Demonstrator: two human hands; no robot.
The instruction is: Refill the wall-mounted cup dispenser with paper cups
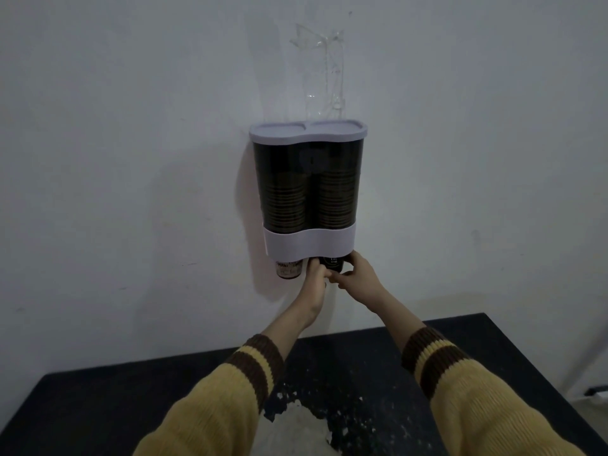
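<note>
Dispenser [309, 240] was stocked in both columns, lid [307, 133] fitted; refill appeared near complete. Left hand [317, 278] and right hand [360, 279] fingers [340, 278] clamped the right outlet cup [332, 263]

Both arms reach up to frame centre; left hand [316, 278] and right hand [357, 278] curl fingers round 1 cup [333, 262].

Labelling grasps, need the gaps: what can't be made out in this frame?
Head view:
- Dark paper cup at the right outlet: mostly covered by left hand and right hand; print too small.
- Left hand's grip: fingertips hidden, dim.
- Black table: cut off by the lower edge, yellow sleeves cover it.
</note>
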